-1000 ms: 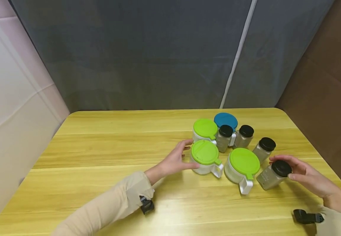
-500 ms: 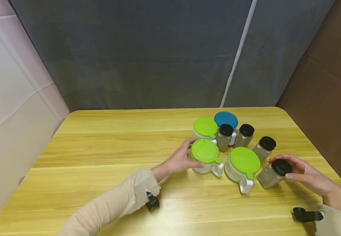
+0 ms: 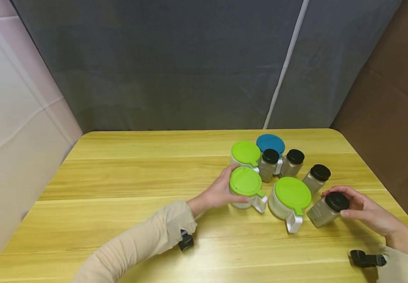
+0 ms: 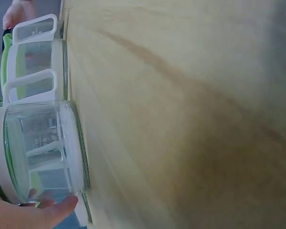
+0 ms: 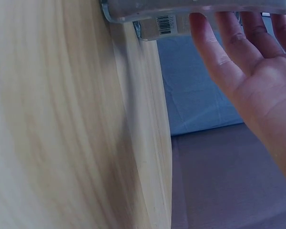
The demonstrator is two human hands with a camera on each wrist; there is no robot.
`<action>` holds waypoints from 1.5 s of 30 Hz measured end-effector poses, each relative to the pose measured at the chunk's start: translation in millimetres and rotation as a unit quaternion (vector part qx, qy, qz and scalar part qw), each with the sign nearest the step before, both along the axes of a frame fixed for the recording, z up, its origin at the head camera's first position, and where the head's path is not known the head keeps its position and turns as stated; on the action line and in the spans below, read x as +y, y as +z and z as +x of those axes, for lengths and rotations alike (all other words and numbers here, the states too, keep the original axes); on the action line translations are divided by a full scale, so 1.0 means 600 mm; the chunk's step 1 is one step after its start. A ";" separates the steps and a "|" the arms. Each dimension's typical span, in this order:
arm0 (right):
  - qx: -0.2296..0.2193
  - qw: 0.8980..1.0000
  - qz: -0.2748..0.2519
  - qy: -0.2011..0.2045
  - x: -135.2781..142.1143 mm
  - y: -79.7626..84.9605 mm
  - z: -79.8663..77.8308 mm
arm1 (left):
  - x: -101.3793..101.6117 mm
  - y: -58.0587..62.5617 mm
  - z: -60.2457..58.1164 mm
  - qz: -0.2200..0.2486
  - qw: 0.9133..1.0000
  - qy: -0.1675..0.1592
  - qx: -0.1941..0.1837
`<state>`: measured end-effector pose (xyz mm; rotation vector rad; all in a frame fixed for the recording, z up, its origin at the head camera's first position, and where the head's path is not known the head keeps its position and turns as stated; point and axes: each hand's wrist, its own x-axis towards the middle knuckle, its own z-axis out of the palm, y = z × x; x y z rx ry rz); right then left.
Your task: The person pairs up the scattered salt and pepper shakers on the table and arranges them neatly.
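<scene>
My left hand [image 3: 221, 191] grips a clear glass seasoning jar [image 4: 43, 148] with a green lid and white handle, fingers behind it and thumb along its front. Around the black-capped spice jar [image 3: 322, 214] at the right, my right hand [image 3: 370, 210] holds its fingers behind and its thumb by the cap. In the right wrist view the fingers [image 5: 231, 43] touch that jar's side, fairly straight; the thumb is hidden there. Between the hands stands another green-lidded jar [image 3: 292, 193], its handle towards me.
Behind the held jars stand a green-lidded jar [image 3: 245, 152], a blue-lidded jar [image 3: 270, 144] and more black-capped jars, such as a near spice jar [image 3: 316, 179]. All are on a wooden table [image 3: 126, 177]. A grey curtain [image 3: 175, 67] hangs behind.
My left hand has moved right and closed round the green-lidded jar, its thumb sliding across the front. My right hand and the other jars look unmoved.
</scene>
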<state>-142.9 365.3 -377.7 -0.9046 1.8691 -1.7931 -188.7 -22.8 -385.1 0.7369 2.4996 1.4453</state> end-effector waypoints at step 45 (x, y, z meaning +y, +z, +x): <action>0.095 0.981 0.073 -0.151 0.000 0.010 0.019 | -0.072 0.036 0.016 -0.032 0.997 0.015 0.062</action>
